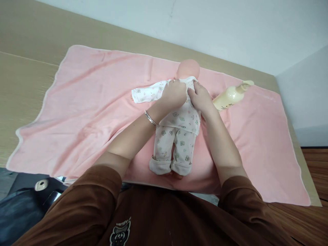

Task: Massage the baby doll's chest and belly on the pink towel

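Note:
A baby doll (189, 68) lies stretched out on a pink blanket (102, 99), its bald head pointing away from me. It wears a white printed shirt (183, 118) and matching trousers (164, 143) with cuffs turned up. Near the neck, my left hand (175, 93) is closed on the shirt at the left shoulder. My right hand (201, 97) pinches the shirt's cloth at the right shoulder. One sleeve (148, 93) extends to the left; the doll's other arm is hidden behind my right hand and forearm.
A pale yellow pump bottle (232, 96) lies tilted on the blanket, close to my right forearm. The wooden table (28, 37) shows around the blanket, with a white wall (230, 30) behind. Dark items (23, 208) sit below the table's edge at lower left.

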{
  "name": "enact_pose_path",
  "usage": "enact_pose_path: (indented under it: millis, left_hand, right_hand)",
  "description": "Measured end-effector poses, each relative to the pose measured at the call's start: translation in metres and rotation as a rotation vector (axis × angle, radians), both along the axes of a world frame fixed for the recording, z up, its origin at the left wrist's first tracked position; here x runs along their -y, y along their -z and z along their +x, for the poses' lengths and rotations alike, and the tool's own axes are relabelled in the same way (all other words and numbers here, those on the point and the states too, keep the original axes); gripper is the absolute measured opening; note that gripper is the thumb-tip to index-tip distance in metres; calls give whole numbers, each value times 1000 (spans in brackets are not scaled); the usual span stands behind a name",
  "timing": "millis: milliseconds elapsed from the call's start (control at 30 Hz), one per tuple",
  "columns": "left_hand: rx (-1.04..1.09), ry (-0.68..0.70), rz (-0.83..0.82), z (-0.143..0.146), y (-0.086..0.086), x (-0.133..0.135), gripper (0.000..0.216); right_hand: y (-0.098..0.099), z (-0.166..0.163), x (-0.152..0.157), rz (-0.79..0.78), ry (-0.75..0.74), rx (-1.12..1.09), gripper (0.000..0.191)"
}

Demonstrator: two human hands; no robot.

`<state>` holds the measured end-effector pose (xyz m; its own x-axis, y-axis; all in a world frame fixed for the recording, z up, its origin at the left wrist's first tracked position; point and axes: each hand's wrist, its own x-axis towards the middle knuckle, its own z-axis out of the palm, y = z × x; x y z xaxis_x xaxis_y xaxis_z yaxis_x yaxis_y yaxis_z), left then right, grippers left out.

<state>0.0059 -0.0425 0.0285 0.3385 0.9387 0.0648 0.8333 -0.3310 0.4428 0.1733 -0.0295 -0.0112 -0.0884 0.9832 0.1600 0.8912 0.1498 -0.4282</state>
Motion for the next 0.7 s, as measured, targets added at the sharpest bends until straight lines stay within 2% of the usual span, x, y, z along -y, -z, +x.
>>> enact_pose_path:
  millis: [67,167,333,500,600,700]
  left_hand:
    - [87,-6,-33,-6,-2,-6,35]
    - [167,9,-47,-14,5,-20,40]
    - [135,-55,-23,-14,22,-35,46]
    - [63,-76,31,-5,26,-21,48]
    - [-4,-15,67,0,23,-6,46]
    - [-3,66,88,1,18,3,42]
  right_hand:
    - [-6,-7,9,-9,-7,56,58]
    - [-14,-22,26,17,-27,116,55]
    - [-16,-35,34,35,-24,137,57]
    - [-16,-27,21,-22,58,78,47]
    - [-16,-16,11,-69,113,80,51]
    - [-12,-6,4,-93,96,82,57]
